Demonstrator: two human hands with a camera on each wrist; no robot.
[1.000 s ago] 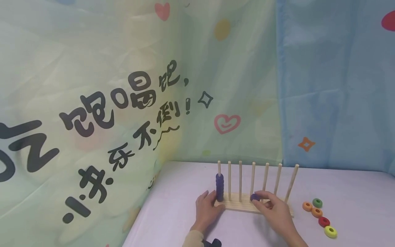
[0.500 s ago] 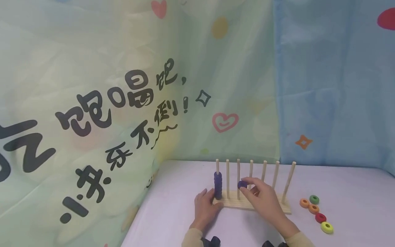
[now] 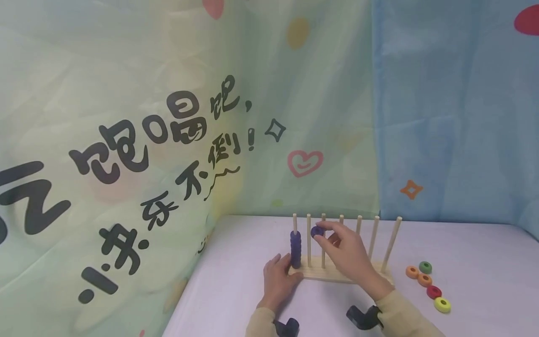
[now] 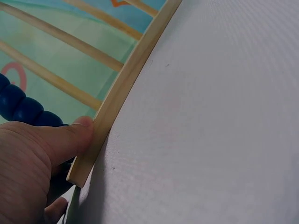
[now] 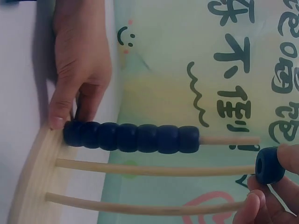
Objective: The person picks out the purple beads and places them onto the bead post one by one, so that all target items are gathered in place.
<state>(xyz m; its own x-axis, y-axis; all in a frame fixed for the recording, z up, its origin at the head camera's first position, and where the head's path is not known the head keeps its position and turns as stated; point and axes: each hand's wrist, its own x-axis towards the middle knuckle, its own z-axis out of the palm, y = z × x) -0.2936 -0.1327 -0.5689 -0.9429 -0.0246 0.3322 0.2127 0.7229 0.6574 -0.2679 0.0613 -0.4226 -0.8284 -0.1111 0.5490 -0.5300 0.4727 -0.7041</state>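
Note:
A wooden peg rack (image 3: 337,276) with several upright pegs stands on the table. On its leftmost peg sits a stack of dark purple-blue beads (image 5: 135,137), and the peg's tip rises bare above them. My left hand (image 3: 278,281) grips the left end of the base, thumb (image 4: 79,135) on its front edge beside the stack. My right hand (image 3: 347,250) pinches a single purple-blue bead (image 5: 269,165) between thumb and fingertips. That bead is up near the peg tops, overlapping the region of the second and third pegs in the head view. Its hole shows in the right wrist view.
Right of the rack lie loose beads: two orange beads (image 3: 412,272), a green bead (image 3: 426,267), a red bead (image 3: 434,292) and a yellow bead (image 3: 442,305). The white table (image 3: 484,262) meets a printed curtain (image 3: 311,93) behind and at the left.
My right hand has lifted the pinched bead and carried it left, from low by the middle of the rack to near the peg tops. My left hand stays on the base.

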